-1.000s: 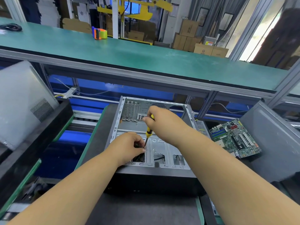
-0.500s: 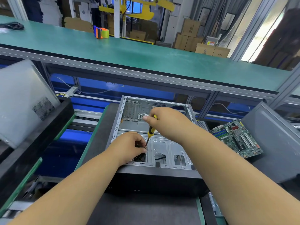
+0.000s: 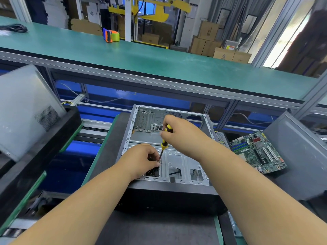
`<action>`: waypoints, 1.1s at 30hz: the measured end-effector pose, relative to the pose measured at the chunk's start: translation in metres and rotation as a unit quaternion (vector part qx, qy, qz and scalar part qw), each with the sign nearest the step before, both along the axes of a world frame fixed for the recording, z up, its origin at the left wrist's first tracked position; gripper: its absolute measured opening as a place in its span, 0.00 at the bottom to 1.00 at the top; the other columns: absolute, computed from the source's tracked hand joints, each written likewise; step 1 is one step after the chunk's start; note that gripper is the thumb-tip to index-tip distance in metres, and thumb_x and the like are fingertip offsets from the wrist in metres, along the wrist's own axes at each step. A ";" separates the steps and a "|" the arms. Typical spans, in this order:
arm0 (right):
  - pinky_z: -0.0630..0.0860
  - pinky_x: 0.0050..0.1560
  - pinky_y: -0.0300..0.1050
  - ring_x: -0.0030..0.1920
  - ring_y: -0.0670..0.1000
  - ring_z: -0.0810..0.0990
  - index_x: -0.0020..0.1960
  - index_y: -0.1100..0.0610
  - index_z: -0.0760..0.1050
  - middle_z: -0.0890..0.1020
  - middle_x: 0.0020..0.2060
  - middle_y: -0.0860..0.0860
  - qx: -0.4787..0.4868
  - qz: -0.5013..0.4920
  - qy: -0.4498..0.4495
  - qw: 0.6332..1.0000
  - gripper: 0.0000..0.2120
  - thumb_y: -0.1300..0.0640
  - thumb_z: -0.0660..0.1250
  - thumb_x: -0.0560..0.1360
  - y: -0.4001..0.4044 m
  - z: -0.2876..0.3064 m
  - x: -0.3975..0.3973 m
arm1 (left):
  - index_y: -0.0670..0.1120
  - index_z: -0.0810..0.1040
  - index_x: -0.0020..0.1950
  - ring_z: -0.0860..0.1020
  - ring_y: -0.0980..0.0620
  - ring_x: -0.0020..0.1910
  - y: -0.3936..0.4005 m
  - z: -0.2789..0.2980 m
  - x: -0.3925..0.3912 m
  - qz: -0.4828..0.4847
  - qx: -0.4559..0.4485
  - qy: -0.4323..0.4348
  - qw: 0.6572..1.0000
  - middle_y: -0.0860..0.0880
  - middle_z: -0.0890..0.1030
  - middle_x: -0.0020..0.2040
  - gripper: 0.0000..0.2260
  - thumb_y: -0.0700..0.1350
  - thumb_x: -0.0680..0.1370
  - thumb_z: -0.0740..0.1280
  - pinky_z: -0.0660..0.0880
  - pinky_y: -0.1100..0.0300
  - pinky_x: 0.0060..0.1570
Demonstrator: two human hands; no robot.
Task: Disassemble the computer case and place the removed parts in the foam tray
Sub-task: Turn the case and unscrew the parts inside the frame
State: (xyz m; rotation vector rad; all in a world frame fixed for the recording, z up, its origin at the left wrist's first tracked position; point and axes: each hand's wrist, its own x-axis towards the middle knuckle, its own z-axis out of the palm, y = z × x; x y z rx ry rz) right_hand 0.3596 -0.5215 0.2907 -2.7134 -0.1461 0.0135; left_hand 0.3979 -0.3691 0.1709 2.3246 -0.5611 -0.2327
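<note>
Head view gives me 1 wide look down over both forearms. Largest thing is the green tabletop running across the upper half, its near aluminium edge crossing the picture from left to right above the work. Below it the computer case lies open side up on a dark mat, its black front panel toward me and its rear slots at the far wall. Bare mat shows along the case's left edge; I see a green strip bordering that mat on the left.

At far left a grey side panel leans tilted in a black tray, well apart from the case. At right another grey panel slopes up, and a green motherboard lies just beside the case's right wall, between case and panel.

My right hand is curled round the yellow-and-black handle of a screwdriver, which stands nearly upright, tilted slightly, with its tip down at the case's inner plate. My left hand has its fingers curled at the screwdriver's shaft near the tip, over a cut-out at the near left; whether it pinches the shaft or some small part I cannot tell.

Smallest, an orange tape dispenser sits on the far tabletop.
</note>
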 end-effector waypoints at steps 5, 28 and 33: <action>0.66 0.33 0.46 0.38 0.52 0.74 0.51 0.54 0.70 0.79 0.40 0.51 -0.061 -0.013 -0.029 0.998 0.17 0.40 0.60 0.79 -0.001 -0.002 0.003 | 0.58 0.79 0.36 0.78 0.61 0.42 0.000 0.000 0.000 0.000 -0.005 0.000 1.000 0.59 0.80 0.40 0.08 0.49 0.71 0.76 0.77 0.59 0.48; 0.64 0.32 0.41 0.35 0.45 0.71 0.52 0.51 0.75 0.80 0.42 0.48 -0.038 0.011 -0.028 0.999 0.07 0.55 0.60 0.78 -0.001 -0.001 0.002 | 0.57 0.79 0.37 0.78 0.60 0.42 0.000 0.001 0.000 0.004 0.008 0.002 1.000 0.58 0.80 0.41 0.07 0.49 0.71 0.75 0.76 0.60 0.46; 0.62 0.32 0.41 0.37 0.46 0.71 0.54 0.50 0.77 0.78 0.42 0.48 -0.033 0.013 -0.028 0.999 0.09 0.55 0.60 0.77 0.000 -0.001 0.002 | 0.57 0.79 0.37 0.77 0.61 0.42 0.000 0.000 0.000 0.001 0.006 0.002 1.000 0.58 0.79 0.42 0.07 0.49 0.71 0.75 0.74 0.63 0.44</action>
